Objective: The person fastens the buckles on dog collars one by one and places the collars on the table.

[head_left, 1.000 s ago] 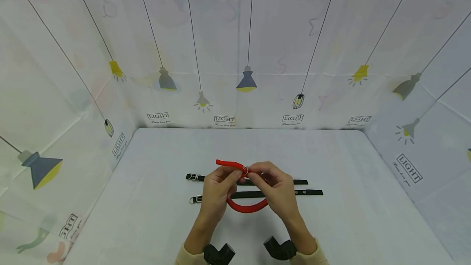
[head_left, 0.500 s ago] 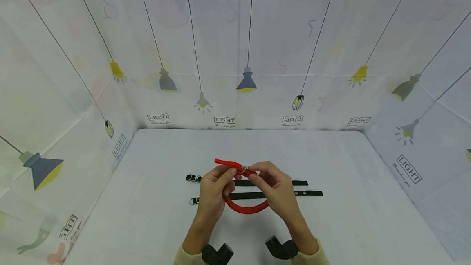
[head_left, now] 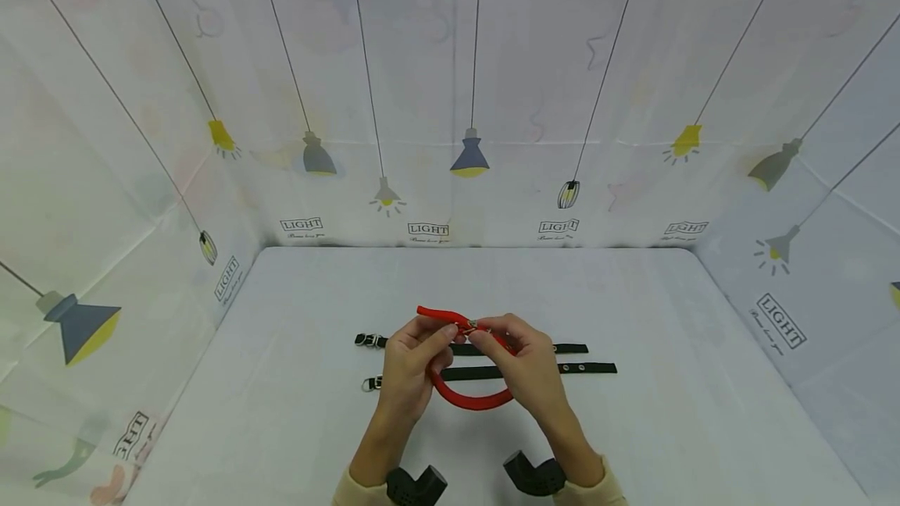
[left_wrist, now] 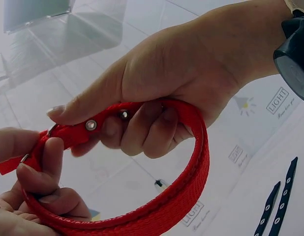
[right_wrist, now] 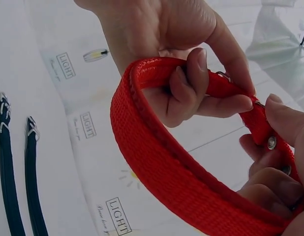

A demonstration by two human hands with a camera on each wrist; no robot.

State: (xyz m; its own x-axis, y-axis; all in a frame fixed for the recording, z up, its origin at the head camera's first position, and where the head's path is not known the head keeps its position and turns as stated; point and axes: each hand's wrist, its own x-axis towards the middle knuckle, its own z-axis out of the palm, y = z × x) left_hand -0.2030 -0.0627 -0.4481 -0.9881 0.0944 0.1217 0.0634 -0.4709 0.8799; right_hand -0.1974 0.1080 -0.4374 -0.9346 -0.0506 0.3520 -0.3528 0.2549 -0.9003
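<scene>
A red collar (head_left: 474, 402) with metal eyelets and a buckle is bent into a loop and held up over the table by both hands. My left hand (head_left: 408, 369) grips its eyelet end, thumb on top and fingers curled beneath the strap. At the buckle, my right hand (head_left: 532, 365) pinches the collar between thumb and index finger. In the left wrist view the red strap (left_wrist: 184, 196) curves below the hands, and its eyelets show beside the left fingers. The right wrist view has the collar's textured outer face (right_wrist: 157, 167) in front, with the buckle partly hidden by fingertips.
Two black collars (head_left: 589, 368) with buckles and eyelets lie side by side on the white table (head_left: 302, 412), behind the hands. A white curtain (head_left: 422, 84) printed with lamps stands at the back and sides. Each wrist wears a black camera (head_left: 416, 486).
Both hands stay on the red collar at nearly the same place. The right fingers shift a little at the buckle, and the strap's free end moves slightly right.
</scene>
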